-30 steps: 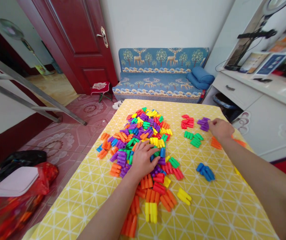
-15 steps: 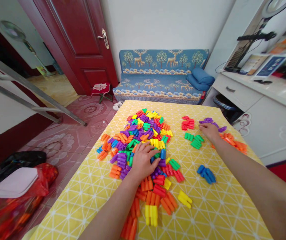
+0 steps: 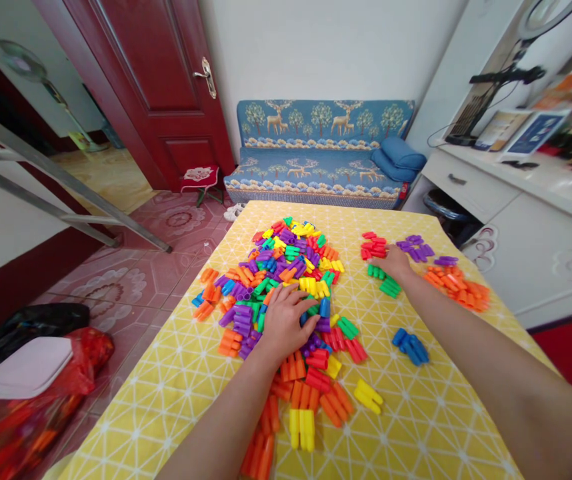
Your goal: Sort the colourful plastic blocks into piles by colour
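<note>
My left hand lies palm down with its fingers spread over a big mixed heap of plastic building pieces, each piece shaped like joined tubes. Part of the heap is hidden under that palm. Over on the right, my right hand hovers between the red pieces and the green pieces. Its fingers point left, and nothing shows in them. Just beyond it sits a small purple group. Orange pieces lie beside the right wrist, and blue pieces lie nearer me.
A yellow patterned cloth covers the table. Loose yellow pieces lie near the heap's front right. Behind the table stands a blue sofa; a white cabinet is at the right. Bags rest on the floor at left.
My right hand has moved left from the purple pieces to beside the red and green ones, uncovering the purple group. My left hand has stayed on the heap.
</note>
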The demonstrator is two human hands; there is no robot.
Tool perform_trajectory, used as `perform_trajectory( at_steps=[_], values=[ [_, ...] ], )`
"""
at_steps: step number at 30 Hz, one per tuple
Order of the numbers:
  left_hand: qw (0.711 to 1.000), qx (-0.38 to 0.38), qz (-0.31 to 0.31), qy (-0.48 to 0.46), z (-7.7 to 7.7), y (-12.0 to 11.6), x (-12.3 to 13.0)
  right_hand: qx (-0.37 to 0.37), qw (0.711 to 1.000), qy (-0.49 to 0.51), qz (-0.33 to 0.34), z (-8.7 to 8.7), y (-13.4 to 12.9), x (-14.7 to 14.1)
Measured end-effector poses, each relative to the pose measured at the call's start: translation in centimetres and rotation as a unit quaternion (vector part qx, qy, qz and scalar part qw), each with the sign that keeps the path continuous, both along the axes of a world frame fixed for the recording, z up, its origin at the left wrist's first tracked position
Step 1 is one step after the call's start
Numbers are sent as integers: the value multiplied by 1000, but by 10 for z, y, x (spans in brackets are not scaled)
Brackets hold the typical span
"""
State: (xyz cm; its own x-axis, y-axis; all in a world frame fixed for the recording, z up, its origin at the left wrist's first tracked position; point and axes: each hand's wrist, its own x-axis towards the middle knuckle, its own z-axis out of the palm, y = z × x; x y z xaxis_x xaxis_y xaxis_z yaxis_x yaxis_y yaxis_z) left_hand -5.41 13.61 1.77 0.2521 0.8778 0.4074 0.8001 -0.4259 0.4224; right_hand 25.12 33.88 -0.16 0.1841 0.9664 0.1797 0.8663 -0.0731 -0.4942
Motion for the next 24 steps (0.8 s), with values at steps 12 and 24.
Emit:
perform_trajectory(
  at_steps=[12,24],
  values=[
    [1000,-2,0,-2,0,0,0,86,996,3,8,13,-26,-41],
    [1000,15,-7,-10,-2,0,0,34,959,9,280,-9,-89,-105]
  ],
)
